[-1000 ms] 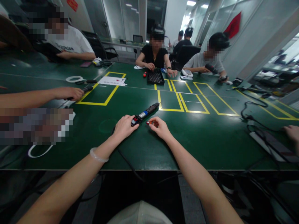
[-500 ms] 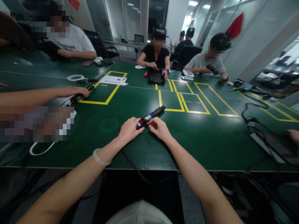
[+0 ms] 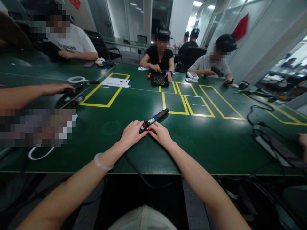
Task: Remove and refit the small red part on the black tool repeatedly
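Green tabletop is marked with yellow tape. Print is borne by a white paper (too blurred to be read). A black corded tool with a silver-and-blue band is laid before the person, its rear clamped by the left hand's curled fingers. Against its side, a small red part is pinched by the right hand. Beyond, a black tray is placed, contents indistinct.
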Tool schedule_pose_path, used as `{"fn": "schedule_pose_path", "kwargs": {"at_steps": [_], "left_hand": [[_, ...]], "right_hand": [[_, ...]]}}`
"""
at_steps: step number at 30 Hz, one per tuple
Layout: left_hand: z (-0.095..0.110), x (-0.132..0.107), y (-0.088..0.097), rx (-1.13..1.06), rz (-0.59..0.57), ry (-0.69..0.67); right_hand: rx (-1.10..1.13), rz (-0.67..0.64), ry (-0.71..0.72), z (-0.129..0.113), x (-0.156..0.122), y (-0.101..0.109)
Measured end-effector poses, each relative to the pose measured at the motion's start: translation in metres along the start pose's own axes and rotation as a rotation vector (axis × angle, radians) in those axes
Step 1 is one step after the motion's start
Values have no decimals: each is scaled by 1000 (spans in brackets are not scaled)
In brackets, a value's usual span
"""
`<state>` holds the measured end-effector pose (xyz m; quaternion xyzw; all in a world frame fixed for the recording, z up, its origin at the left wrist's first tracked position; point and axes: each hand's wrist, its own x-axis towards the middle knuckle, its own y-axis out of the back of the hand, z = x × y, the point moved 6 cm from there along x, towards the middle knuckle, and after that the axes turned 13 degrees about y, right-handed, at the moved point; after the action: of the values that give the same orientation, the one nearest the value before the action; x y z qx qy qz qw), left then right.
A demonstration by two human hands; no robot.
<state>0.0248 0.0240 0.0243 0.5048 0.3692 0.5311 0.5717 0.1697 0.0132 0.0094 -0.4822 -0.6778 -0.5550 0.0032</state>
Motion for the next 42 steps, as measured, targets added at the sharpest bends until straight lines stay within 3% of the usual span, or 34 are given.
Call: {"fn": "schedule_pose_path", "kwargs": {"at_steps": [11,27,36,42], "left_hand": [[2,-1,-1,54,11,-10],[-6,5,-2,115,-6,30],[-32,19,-1,131,16,60],[-67,33,9,160,30,184]], "right_hand": [[-23,2,10,0,3,-6],[-8,40,-10,-5,0,6],[-11,13,-42,3,-3,9],[7,4,-44,7,-4,7]]}}
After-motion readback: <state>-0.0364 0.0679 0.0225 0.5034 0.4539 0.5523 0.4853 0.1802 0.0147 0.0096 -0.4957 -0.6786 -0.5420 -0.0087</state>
